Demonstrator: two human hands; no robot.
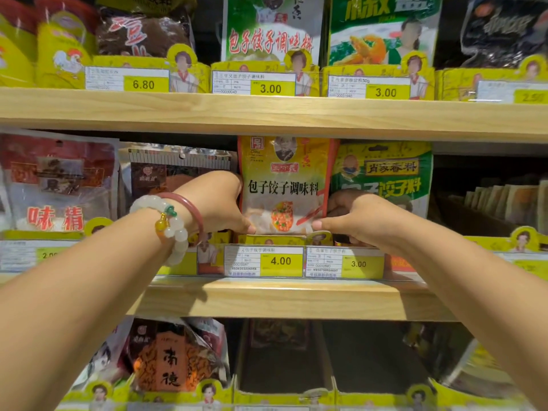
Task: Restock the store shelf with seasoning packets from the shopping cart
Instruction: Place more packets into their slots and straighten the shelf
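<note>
A yellow and red seasoning packet (284, 185) stands upright in a yellow display tray (268, 239) on the middle shelf (284, 298), above the 4.00 price tag (264, 260). My left hand (216, 203), with bracelets on the wrist, grips the packet's left edge, thumb on its lower front. My right hand (353, 215) grips the packet's right edge, thumb tip on its lower front. The fingers of both hands are hidden behind the packet.
A green packet (385, 173) stands right of it, brown packets (178, 170) and red packets (56, 182) to the left. The upper shelf (267, 114) hangs just above the packet's top. Empty yellow trays (281, 366) sit on the shelf below. A dark gap (480, 188) lies at right.
</note>
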